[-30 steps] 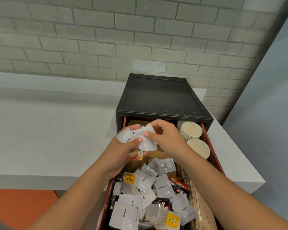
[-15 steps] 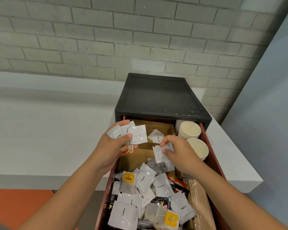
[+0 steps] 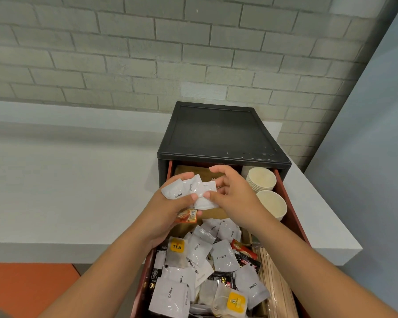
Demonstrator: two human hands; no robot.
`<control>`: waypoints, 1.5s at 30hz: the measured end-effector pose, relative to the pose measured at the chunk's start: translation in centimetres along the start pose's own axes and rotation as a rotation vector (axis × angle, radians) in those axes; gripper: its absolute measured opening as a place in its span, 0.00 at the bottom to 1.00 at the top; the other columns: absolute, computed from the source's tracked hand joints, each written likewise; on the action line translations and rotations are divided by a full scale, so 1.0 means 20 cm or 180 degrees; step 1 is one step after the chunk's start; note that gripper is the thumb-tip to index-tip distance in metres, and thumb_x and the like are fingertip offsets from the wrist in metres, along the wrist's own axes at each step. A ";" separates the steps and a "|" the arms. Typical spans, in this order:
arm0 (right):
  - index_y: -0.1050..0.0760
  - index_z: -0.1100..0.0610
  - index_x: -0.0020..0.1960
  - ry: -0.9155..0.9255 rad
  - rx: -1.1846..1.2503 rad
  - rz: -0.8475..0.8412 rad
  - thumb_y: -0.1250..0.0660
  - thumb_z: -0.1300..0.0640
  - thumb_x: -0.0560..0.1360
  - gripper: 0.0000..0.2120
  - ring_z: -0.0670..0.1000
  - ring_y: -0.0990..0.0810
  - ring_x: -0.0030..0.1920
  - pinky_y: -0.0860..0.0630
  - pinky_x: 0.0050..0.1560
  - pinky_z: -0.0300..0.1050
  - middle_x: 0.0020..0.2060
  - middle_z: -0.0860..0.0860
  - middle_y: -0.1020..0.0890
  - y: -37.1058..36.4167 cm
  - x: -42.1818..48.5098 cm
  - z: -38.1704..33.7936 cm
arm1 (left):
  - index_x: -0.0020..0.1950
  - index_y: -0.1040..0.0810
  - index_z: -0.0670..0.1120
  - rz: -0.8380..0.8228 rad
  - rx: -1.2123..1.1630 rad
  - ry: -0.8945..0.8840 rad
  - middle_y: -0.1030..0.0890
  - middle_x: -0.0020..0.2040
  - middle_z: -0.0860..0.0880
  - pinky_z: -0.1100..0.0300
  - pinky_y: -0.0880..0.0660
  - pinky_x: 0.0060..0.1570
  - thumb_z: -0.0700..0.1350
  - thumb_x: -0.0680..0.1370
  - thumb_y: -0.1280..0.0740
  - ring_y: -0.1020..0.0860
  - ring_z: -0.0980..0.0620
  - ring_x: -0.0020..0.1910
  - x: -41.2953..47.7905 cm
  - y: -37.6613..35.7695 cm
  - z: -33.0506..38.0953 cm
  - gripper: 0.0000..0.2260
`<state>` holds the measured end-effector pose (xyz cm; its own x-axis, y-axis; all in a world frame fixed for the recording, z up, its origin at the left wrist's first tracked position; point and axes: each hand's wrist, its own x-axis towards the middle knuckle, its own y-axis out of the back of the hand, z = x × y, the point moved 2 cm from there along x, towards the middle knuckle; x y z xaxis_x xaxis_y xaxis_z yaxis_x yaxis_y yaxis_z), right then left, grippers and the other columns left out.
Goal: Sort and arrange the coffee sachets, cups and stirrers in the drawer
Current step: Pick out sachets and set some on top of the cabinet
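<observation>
The white table (image 3: 78, 180) carries a black cabinet (image 3: 221, 134), and its red drawer (image 3: 290, 204) is pulled out toward you. The near half of the drawer is heaped with loose sachets (image 3: 224, 258) of coffee, cream and tea. The wooden stirrers (image 3: 276, 278) lie along its right wall with their long axis running front to back. The cups (image 3: 261, 179) sit in the far right corner, one stack and one single cup just in front of it.

Both of your hands hover over the far left part of the drawer, where the brown floor shows bare. Your left hand (image 3: 170, 210) grips a fanned bunch of coffee sachets (image 3: 184, 188), thumb clamped across them, with an orange sachet (image 3: 189, 215) tucked under the fingers. Your right hand (image 3: 237, 196) is curled, and its thumb and fingers pinch a white sachet (image 3: 205, 204) at its right edge.

That sachet lies directly left of your right hand. Its long axis runs left to right, and it touches the lower side of the fan. The coming move looks like a short slide leftward under your left thumb. Your right hand is the one placed to feed it in while the left holds steady.
</observation>
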<state>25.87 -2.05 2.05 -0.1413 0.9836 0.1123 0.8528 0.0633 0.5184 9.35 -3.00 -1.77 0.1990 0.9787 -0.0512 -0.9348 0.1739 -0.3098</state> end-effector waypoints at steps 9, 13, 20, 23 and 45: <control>0.29 0.42 0.52 0.0040 0.0516 0.0308 0.29 0.61 0.74 0.16 0.45 0.19 0.45 0.22 0.38 0.32 0.44 0.44 0.19 0.05 0.01 0.05 | 0.59 0.18 0.61 -0.0049 -0.0339 0.0222 0.16 0.57 0.51 0.57 0.18 0.42 0.43 0.68 0.26 0.17 0.43 0.55 0.00 0.03 0.01 0.22; 0.29 0.43 0.52 0.0067 0.0625 0.0396 0.29 0.61 0.75 0.15 0.45 0.19 0.48 0.21 0.40 0.33 0.46 0.45 0.20 0.07 0.02 0.06 | 0.64 0.23 0.55 0.0262 -0.0296 0.0269 0.17 0.58 0.47 0.57 0.18 0.40 0.40 0.77 0.30 0.16 0.43 0.53 0.01 0.05 -0.01 0.18; 0.27 0.40 0.52 0.0012 0.0879 0.0377 0.32 0.63 0.76 0.17 0.45 0.21 0.56 0.19 0.43 0.37 0.53 0.42 0.21 0.10 0.03 0.07 | 0.63 0.26 0.52 0.0539 -0.0208 0.0303 0.16 0.54 0.46 0.60 0.19 0.37 0.42 0.78 0.31 0.14 0.47 0.46 0.02 0.06 -0.01 0.15; 0.25 0.41 0.49 -0.0058 0.1023 0.0376 0.33 0.61 0.77 0.14 0.44 0.22 0.55 0.21 0.39 0.34 0.52 0.41 0.21 0.11 0.04 0.08 | 0.66 0.27 0.50 0.0633 -0.0176 0.0309 0.18 0.57 0.44 0.57 0.18 0.43 0.43 0.78 0.31 0.15 0.46 0.47 0.03 0.07 -0.01 0.16; 0.23 0.52 0.64 -0.0338 -0.2200 0.0826 0.36 0.52 0.80 0.14 0.57 0.35 0.67 0.31 0.61 0.52 0.68 0.54 0.30 0.35 0.60 0.25 | 0.66 0.28 0.51 0.0597 0.0043 0.0278 0.18 0.57 0.45 0.58 0.18 0.42 0.45 0.79 0.31 0.14 0.49 0.45 0.06 0.02 0.00 0.16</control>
<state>32.59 10.94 2.82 0.1009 0.9657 0.2393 0.3366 -0.2595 0.9052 9.21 -1.84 -1.89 0.0454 0.9809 -0.1890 -0.9616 -0.0084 -0.2743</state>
